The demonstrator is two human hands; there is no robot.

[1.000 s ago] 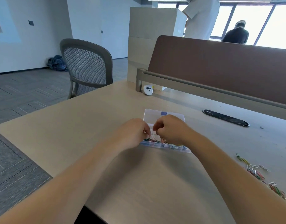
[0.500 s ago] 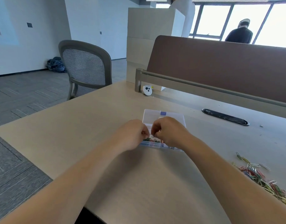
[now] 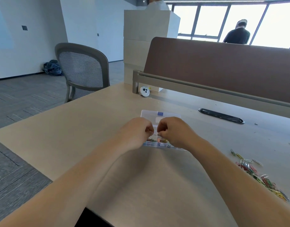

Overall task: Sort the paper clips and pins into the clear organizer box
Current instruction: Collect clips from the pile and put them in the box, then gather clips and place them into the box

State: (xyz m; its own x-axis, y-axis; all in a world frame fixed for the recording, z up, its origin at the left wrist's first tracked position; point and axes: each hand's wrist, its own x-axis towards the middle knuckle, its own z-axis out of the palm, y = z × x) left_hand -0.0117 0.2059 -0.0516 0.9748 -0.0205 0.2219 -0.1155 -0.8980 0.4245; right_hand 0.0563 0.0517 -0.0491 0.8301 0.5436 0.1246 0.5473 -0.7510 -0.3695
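- Hands hover above the clear organizer box (image 3: 160, 114): left hand (image 3: 136, 130) and right hand (image 3: 173, 131), fingers curled, tips nearly touching, likely separating a clip; any hold cannot be told.
- Paper clips (image 3: 255, 174) lie well right of the box, within reach.

Organizer box (image 3: 161, 115) on the table (image 3: 91, 128), paper clips (image 3: 255, 175) well to its right, chair (image 3: 83, 69) behind left.

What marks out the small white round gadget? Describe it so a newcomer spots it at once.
Start at the brown divider behind the desk. At its left end stands a grey post; the white round gadget sits beside that post's foot. Only it is white with black dots.
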